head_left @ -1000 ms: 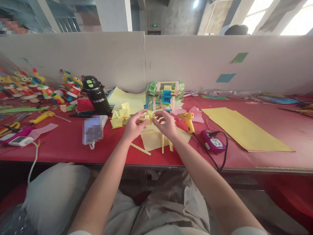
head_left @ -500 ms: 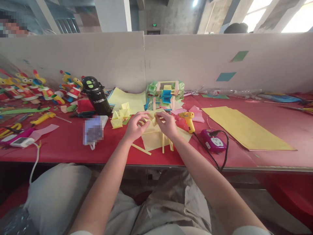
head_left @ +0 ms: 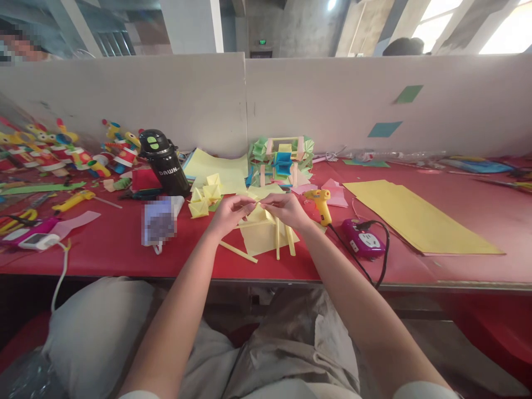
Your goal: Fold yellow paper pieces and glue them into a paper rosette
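Observation:
My left hand and my right hand meet over the table, both pinching a small piece of yellow paper between thumbs and fingers. Most of that paper is hidden by the fingers. Beneath them lie a pale yellow sheet and several rolled yellow paper sticks; another paper stick rests on the red tabletop by my left wrist. Folded yellow paper pieces sit left of my left hand. To the right of my right hand stands a yellow glue gun.
A purple power strip with a black cord is at right, near large yellow sheets. A black bottle stands at left beside a blurred packet. A green and blue paper model is against the partition.
Both hands have turned, bringing the fingertips closer together and slightly lower. The yellow paper between them, more visible before, now shows only as a thin edge.

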Tool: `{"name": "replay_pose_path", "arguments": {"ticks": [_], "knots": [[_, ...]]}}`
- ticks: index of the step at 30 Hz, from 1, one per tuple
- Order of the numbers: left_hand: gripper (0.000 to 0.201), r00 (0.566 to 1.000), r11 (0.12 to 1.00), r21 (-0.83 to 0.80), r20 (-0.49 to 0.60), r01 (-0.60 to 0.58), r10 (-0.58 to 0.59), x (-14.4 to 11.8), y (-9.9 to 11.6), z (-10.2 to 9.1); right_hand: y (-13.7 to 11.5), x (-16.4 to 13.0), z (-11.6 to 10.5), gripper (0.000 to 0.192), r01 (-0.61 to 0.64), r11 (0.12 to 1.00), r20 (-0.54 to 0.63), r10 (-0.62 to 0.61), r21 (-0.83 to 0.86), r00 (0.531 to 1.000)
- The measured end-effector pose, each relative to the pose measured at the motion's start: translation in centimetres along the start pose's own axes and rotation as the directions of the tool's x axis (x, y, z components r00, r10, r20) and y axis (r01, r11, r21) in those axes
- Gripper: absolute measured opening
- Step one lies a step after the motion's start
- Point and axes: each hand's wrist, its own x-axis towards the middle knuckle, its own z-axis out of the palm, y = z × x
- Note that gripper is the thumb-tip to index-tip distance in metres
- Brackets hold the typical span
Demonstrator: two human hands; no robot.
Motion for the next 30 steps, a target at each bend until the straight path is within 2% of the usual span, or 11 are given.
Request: {"name": "replay_pose_path", "arguments": {"ticks": [4,9,13,22,26,30], "knots": [[0.041,0.995,0.998,-0.050,0.089,0.047,-0.043,-0.11,-0.07,-0.22,-0.26,-0.07,-0.17,0.032,-0.098,0.988,0.070,0.091,0.116,0.993],[0.040,0.990,0.994,-0.049,0.110,0.096,-0.090,-0.31,0.26,-0.33,-0.50,-0.20,-0.19,0.031,-0.150,0.974,0.102,0.134,0.168,0.986],[0.040,0.993,0.996,-0.002,0.076,0.093,-0.092,-0.43,0.61,-0.23,-0.27,-0.30,-0.16,0.032,-0.130,0.982,0.104,0.117,0.133,0.988],[0.037,1.000,0.998,0.060,-0.004,0.006,-0.006,-0.35,0.60,-0.13,-0.08,-0.36,-0.08,0.039,-0.097,0.995,0.082,0.095,0.018,0.992],[0.037,1.000,0.995,0.098,-0.003,-0.003,0.003,-0.35,0.73,-0.04,-0.29,-0.41,-0.25,0.048,-0.092,0.993,0.104,0.099,-0.072,0.990],[0.037,1.000,0.993,0.113,0.023,0.018,-0.021,-0.36,0.67,0.04,-0.19,-0.43,-0.28,0.044,-0.143,0.988,0.136,0.150,-0.061,0.979]]}}
